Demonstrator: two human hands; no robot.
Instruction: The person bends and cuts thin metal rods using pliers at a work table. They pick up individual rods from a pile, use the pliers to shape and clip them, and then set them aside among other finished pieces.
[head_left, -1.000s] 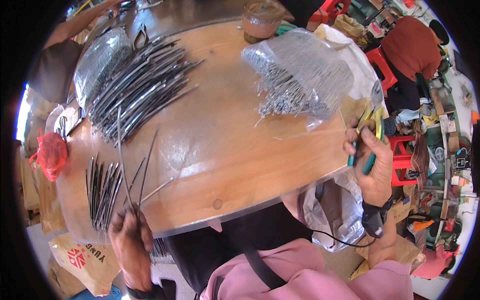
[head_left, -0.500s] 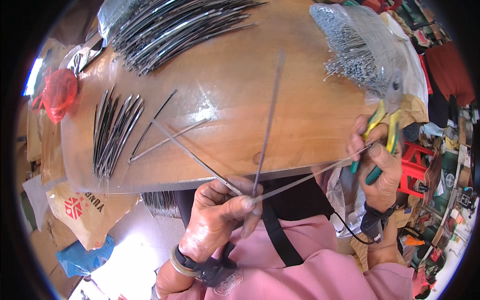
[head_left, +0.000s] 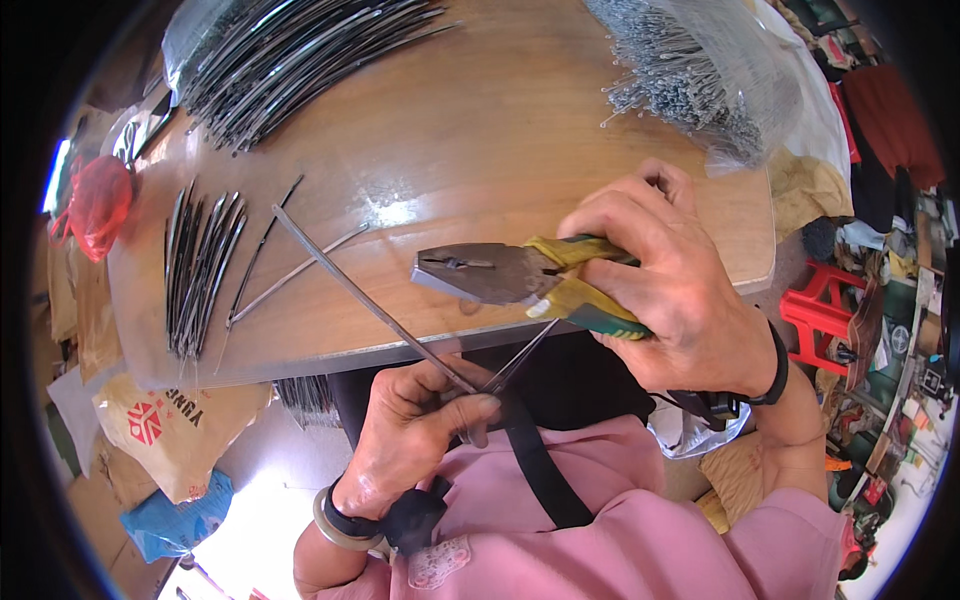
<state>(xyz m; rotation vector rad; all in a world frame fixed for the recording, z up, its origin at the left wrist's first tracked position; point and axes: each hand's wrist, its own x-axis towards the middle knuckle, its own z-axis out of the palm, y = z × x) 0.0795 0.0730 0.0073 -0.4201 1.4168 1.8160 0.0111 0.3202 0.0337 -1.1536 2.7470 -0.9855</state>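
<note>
Between the thumb and fingers of my left hand (head_left: pixel 415 412) is pinched a long thin metal strip (head_left: pixel 350 285), its far end slanting up to the left over the table. Thinner strands (head_left: pixel 522 355) run from the same pinch up toward my right hand; their far ends are hidden near it. Gripped in my right hand (head_left: pixel 675 285) is a pair of pliers (head_left: pixel 495 275) with yellow and green handles, its jaws pointing left above the table's front edge. On the table, two loose strips (head_left: pixel 300 275) lie left of the held strip, next to a small fan of dark strips (head_left: pixel 200 275).
A large stack of dark strips (head_left: pixel 300 60) lies at the back left of the wooden table (head_left: pixel 500 130). Thin looped wires (head_left: pixel 670 70) in clear plastic lie at the back right. A red bag (head_left: pixel 100 210) is at the left edge, a red stool (head_left: pixel 825 310) at the right.
My right hand has moved left and nearer with the pliers, whose jaws have swung from pointing up to pointing left. The strand stretched between my hands now runs shorter and steeper.
</note>
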